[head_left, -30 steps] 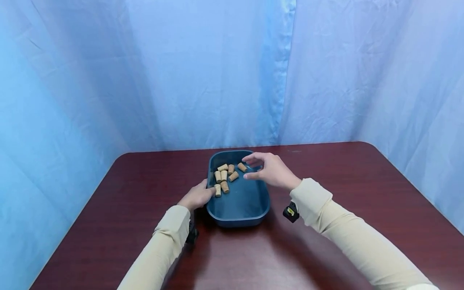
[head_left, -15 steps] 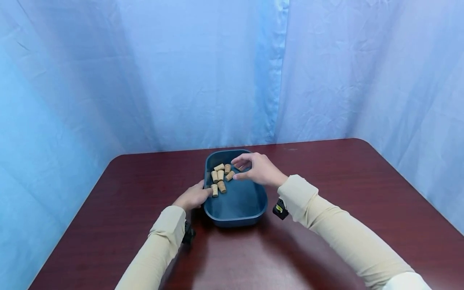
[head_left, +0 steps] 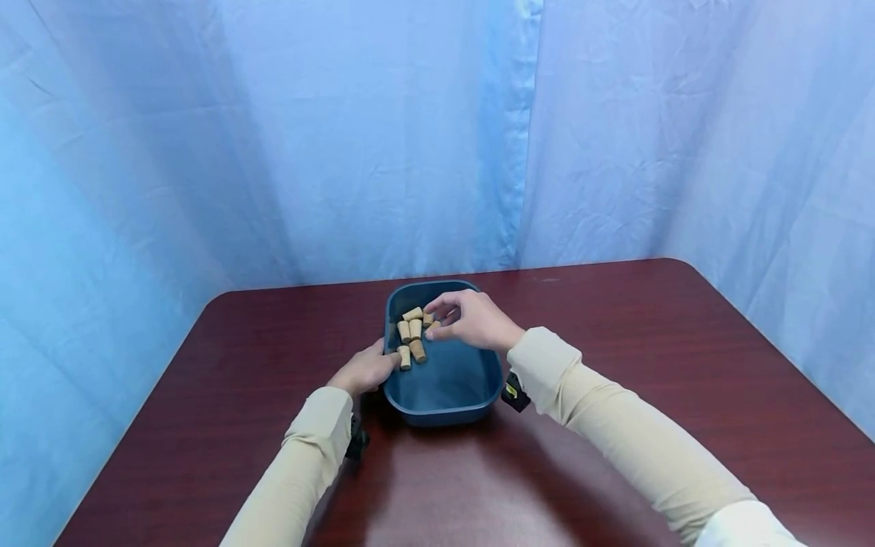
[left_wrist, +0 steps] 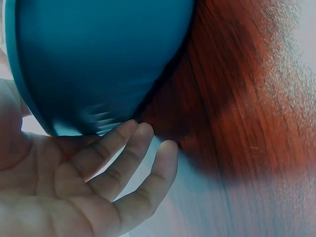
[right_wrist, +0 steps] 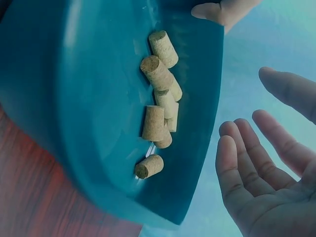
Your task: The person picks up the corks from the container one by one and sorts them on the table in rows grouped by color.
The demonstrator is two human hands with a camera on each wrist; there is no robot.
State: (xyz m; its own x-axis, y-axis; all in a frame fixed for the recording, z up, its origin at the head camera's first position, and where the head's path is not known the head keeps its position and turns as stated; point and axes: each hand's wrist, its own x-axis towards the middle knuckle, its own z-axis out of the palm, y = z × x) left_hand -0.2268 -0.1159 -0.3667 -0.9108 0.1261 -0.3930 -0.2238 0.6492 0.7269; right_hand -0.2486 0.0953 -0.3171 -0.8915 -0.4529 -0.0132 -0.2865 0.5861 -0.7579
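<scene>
Right hand (head_left: 472, 320) hangs over the tray (head_left: 447, 391), thumb and fingers spread around nothing, an arch seemingly wide enough to straddle one cork. Left hand (head_left: 364, 371) pinches the tray's left side, thumb inside, presumably to stop it shifting, corks (head_left: 415, 330) bunched nearby.

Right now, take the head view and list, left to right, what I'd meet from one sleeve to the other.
Left sleeve, left hand, corks, right hand, right sleeve. The blue tray is left out, since it overlaps both hands and holds the corks.
</scene>
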